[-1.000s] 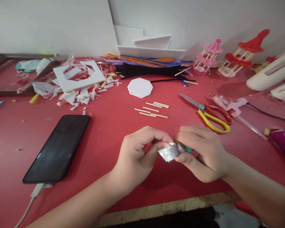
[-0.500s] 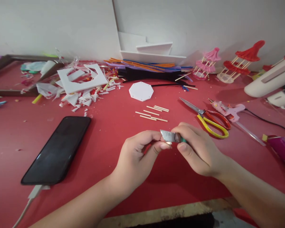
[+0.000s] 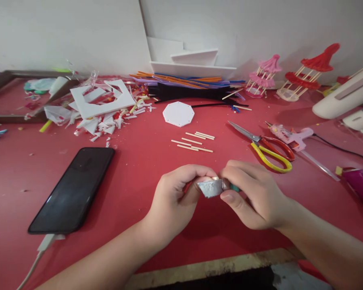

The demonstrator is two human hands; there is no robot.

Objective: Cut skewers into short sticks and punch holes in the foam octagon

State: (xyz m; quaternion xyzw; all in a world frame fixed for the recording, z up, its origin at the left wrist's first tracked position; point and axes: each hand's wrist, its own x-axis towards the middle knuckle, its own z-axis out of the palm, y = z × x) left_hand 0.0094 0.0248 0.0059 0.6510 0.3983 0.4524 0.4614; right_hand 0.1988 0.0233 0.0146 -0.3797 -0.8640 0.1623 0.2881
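My right hand (image 3: 251, 193) is closed round the green handle of a short knife (image 3: 211, 188), whose broad metal blade points left. My left hand (image 3: 177, 201) pinches a small pale stick (image 3: 215, 178); only its end shows, at the fingertips just above the blade. The blade lies close against the left thumb and hides part of it. Both hands are held together over the front of the red table. Beyond them lie several short wooden sticks (image 3: 192, 141) and a white octagonal board (image 3: 178, 114) with small holes near its edge.
Scissors (image 3: 261, 147) and a pink glue gun (image 3: 290, 136) lie at right. A black phone (image 3: 72, 189) with a cable is at left. White scraps (image 3: 105, 121), pipe cleaners (image 3: 181, 82), a pink tiered model (image 3: 263, 76) and a red one (image 3: 308, 72) line the back.
The knife blade has moved down and slightly left, from above the stick end to below it. The left fingertips have curled further, and the view has shifted slightly.
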